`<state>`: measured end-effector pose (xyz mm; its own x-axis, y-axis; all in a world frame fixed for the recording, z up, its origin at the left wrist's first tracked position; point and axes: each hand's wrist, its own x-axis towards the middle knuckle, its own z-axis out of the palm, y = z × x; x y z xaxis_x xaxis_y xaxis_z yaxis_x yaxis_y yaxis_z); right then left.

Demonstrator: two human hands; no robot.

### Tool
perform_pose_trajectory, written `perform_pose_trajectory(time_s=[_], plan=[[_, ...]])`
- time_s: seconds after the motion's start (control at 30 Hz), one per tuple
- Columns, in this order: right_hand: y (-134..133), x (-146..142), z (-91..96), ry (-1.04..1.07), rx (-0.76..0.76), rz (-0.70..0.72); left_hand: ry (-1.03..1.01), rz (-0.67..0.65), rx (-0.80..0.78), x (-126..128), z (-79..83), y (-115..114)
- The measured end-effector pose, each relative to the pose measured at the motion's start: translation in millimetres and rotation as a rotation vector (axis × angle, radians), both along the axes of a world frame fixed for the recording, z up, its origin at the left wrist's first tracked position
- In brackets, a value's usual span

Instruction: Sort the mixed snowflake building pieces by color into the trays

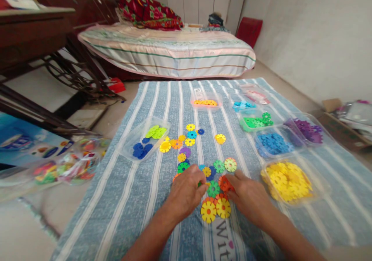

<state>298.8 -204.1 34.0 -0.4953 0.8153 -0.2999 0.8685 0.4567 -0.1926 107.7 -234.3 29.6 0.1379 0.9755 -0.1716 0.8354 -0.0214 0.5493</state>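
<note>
Notched, flower-shaped plastic building discs are joined in a colourful cluster on the striped cloth between my hands. My right hand [247, 193] pinches the orange-red disc [224, 183] at the cluster's right side. On the other side, my left hand [188, 191] is closed with its thumb and fingers together; a bit of green shows at its fingertips, mostly hidden. A green disc [214, 189] lies between the two hands. Nearest me are two yellow discs [208, 211] with orange ones behind them. Beyond my left hand sit a green disc [183, 167] and a purple disc [185, 151].
Clear tubs stand to the right, holding yellow discs [287, 181], blue discs [273, 143], green discs [257, 122] and purple discs [308, 130]. A left tub [128, 142] has lime and dark blue discs. One loose yellow disc [220, 138] lies mid-table. A bed [174, 55] stands behind.
</note>
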Motion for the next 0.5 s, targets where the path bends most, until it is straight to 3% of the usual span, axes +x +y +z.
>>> perform_pose_trajectory(time_s=[0.13,0.27,0.5], plan=[[11,-3,2.6,-0.048,-0.031,0.054,-0.114,0.07,-0.058,-15,12.1,-13],[17,-2,3.7,-0.033,-0.032,0.067,-0.132,0.059,-0.189,-10,18.6,-31],[22,5,2.6,0.323,-0.155,-0.058,-0.004,0.018,-0.211,15,2.8,-52]])
